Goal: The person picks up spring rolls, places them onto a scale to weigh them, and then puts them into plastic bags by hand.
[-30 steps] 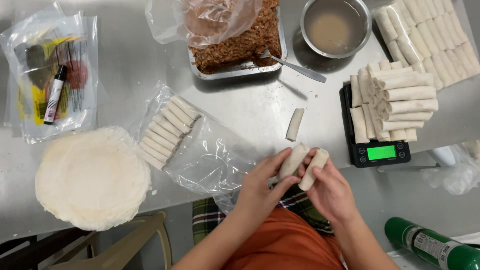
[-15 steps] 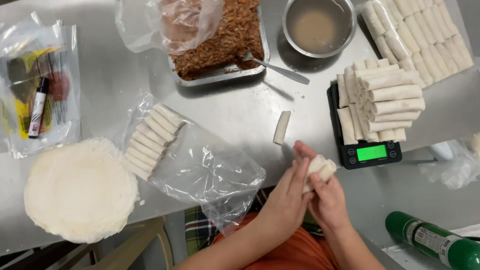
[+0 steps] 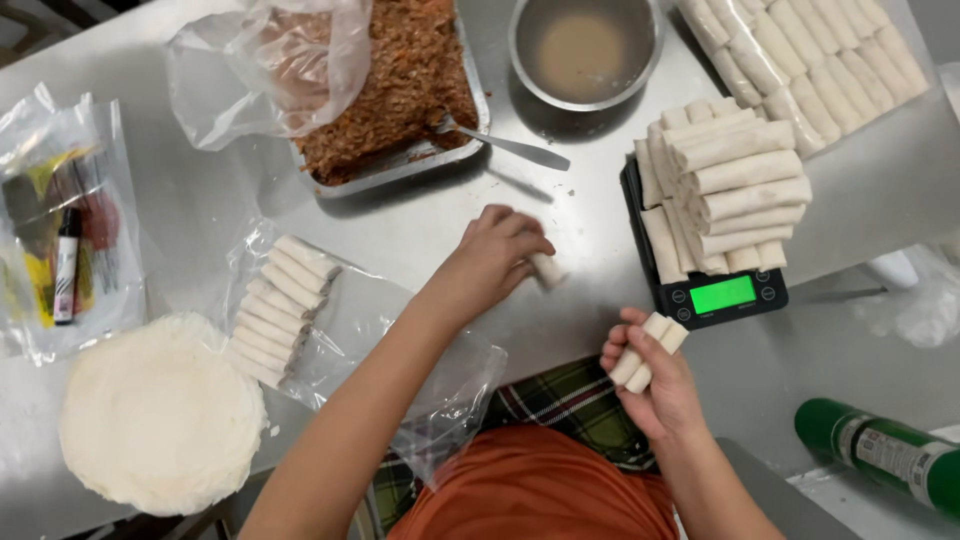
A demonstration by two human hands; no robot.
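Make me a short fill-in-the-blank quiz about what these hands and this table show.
1. The left hand closes on a single roll lying on the ____ table.
2. The right hand holds ____ rolls.
3. A stack of rolls sits on a scale whose display glows ____.

Missing words: metal; two; green

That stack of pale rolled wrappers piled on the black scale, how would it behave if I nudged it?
The stack of pale rolled wrappers would probably shift or tumble: the rolls are round, loosely piled and overhang the small black scale. Each looks light and soft, so likely to dent under a firm push.
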